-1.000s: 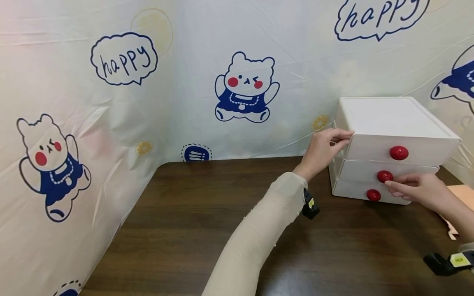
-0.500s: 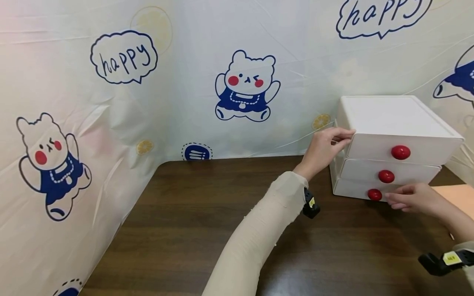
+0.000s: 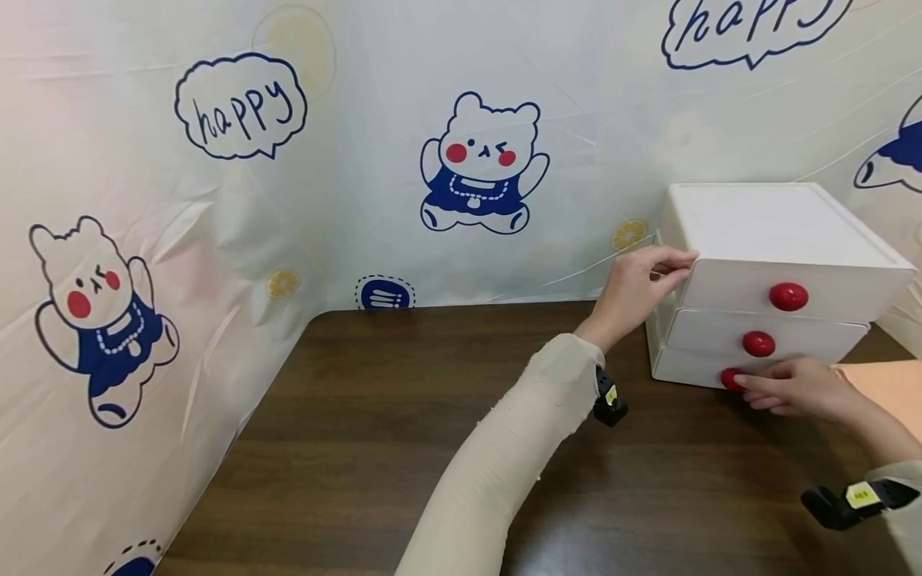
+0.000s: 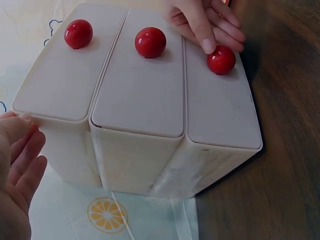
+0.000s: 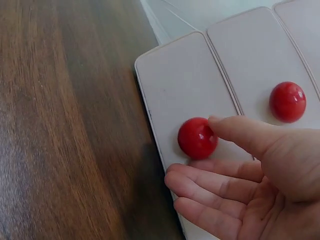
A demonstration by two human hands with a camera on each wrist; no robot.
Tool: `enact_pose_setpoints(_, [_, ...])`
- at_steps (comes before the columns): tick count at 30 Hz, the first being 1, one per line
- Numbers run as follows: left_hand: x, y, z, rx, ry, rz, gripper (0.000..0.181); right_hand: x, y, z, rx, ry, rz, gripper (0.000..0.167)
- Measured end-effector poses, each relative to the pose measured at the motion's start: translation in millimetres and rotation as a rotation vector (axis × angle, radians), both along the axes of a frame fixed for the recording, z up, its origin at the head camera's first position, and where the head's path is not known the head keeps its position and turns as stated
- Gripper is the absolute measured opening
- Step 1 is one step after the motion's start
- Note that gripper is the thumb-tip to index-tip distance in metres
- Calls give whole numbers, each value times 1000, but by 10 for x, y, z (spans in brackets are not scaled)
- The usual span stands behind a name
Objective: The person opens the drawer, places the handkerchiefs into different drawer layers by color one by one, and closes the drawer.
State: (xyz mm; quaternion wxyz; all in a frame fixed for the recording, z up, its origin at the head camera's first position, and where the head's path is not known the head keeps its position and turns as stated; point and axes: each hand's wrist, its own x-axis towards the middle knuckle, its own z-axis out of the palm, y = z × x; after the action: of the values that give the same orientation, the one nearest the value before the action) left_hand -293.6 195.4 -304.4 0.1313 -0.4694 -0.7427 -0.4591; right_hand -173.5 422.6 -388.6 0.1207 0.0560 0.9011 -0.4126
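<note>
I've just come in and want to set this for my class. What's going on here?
A person is handling a small white drawer box on a brown table. Their left hand holds its upper front corner, while their right hand has its thumb and fingers at the bottom red knob. All three drawers look closed at this moment.

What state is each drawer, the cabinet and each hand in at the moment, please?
Drawer cabinet: upright on the table
Top drawer: shut
Middle drawer: shut
Bottom drawer: shut
Left hand: holding the cabinet's upper front left corner
Right hand: thumb and fingers at the red bottom knob
Peach sheet: partly hidden, folded or not unclear
</note>
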Motion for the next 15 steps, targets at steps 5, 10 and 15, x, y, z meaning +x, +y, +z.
enact_pose_setpoints(5, [7,2,4,6,-3,0,23,-34,-35,5,8,-10,2,59])
enact_pose_setpoints(10, [18,2,3,10,-7,-1,22,-20,-38,-23,6,18,-11,57])
enact_pose_setpoints(15, [19,6,6,8,-11,3,22,1,-48,-46,5,46,-25,56])
